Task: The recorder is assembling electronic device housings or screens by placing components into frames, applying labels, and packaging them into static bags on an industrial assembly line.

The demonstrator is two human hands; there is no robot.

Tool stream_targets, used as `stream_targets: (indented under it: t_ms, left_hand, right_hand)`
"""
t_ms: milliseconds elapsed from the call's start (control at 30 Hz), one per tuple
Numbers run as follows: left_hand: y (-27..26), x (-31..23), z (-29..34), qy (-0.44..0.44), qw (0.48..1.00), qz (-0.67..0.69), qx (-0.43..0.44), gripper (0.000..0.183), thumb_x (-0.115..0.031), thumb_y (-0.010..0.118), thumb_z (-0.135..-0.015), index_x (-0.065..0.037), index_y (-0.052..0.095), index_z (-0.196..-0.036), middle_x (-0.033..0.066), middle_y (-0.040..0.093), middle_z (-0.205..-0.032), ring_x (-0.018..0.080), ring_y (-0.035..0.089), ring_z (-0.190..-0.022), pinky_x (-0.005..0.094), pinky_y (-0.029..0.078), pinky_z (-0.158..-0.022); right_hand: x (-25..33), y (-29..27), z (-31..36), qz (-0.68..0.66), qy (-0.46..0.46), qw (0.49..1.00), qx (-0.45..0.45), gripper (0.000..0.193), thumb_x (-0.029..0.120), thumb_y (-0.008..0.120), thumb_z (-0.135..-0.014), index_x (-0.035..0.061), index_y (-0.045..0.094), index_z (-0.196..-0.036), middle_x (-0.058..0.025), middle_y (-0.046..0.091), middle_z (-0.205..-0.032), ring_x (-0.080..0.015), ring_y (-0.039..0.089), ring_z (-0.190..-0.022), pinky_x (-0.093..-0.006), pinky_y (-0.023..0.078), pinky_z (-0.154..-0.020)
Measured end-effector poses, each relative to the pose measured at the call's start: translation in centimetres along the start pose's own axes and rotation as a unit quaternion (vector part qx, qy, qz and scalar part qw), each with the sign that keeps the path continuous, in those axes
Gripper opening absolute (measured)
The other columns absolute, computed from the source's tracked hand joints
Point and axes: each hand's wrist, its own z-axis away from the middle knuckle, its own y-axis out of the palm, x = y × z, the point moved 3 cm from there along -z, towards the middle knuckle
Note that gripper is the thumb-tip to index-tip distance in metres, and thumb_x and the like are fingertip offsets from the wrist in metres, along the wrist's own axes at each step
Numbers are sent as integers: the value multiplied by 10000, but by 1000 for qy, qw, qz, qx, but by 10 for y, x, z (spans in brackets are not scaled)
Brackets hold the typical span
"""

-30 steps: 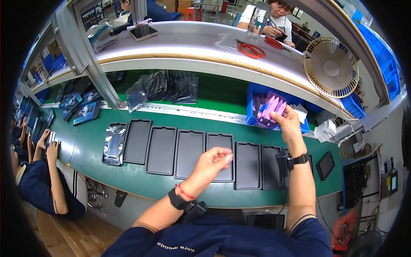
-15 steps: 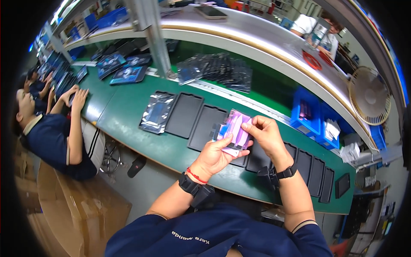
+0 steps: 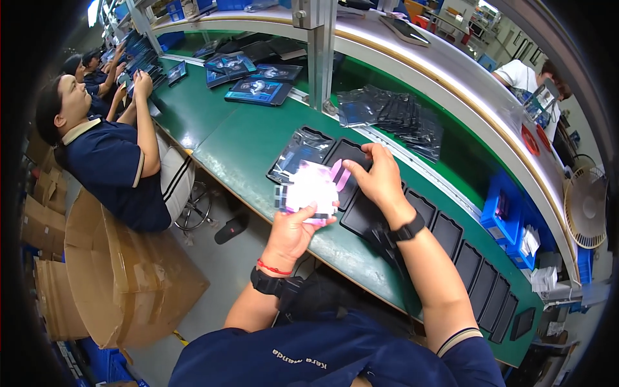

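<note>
My left hand (image 3: 291,237) grips a stack of glossy pink-and-clear film sheets (image 3: 313,193) with dark tabs at the edges. Glare washes out most of the stack's top face. Just right of it, my right hand (image 3: 382,179) pinches a pink film strip (image 3: 342,175) between thumb and fingers. The strip's lower end is beside the stack; whether the two touch I cannot tell. Beneath my hands a black shallow tray (image 3: 367,216) lies in a row of several such trays. At the row's left end is a shiny clear bag (image 3: 300,153) on a tray.
Printed dark-blue boxes (image 3: 258,90) lie at the far left of the green table (image 3: 213,138). A pile of black plastic sleeves (image 3: 406,122) sits under the shelf (image 3: 445,71). Blue bins (image 3: 500,209) stand at right. A co-worker (image 3: 106,164) sits at left beside a large cardboard box (image 3: 138,277).
My right hand has drawn away from the stack with a pink strip in its fingers. My left hand has moved left along the trays with the stack. The whole view has swung left.
</note>
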Motion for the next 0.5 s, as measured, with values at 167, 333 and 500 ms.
stream_targets:
  t_ms: [167,333,500]
  left_hand:
    - [17,25,-6,-38,998,30,42,367,-26,494,-911,-20,432,-1273,156,580,-1141,301,616,-1010,440,563,-778]
    - [17,33,-8,-46,997,65,-13,328,-24,497,-915,7,455,-1239,152,588,-1110,308,622,-982,445,565,-781]
    - [17,32,-13,-22,1000,1,-21,327,-5,505,-900,5,466,-1224,156,597,-1103,302,629,-960,443,564,-768]
  right_hand:
    - [4,-8,22,-332,245,884,219,242,151,776,-715,-5,619,-813,-32,617,-671,-90,557,-581,-236,451,-531]
    - [-25,-43,36,-375,331,849,169,201,10,711,-740,-30,633,-921,-36,636,-710,-69,569,-602,-203,444,-532]
    - [-43,-53,50,-83,176,970,147,328,129,748,-708,2,629,-986,-121,635,-706,-257,635,-655,-329,504,-625]
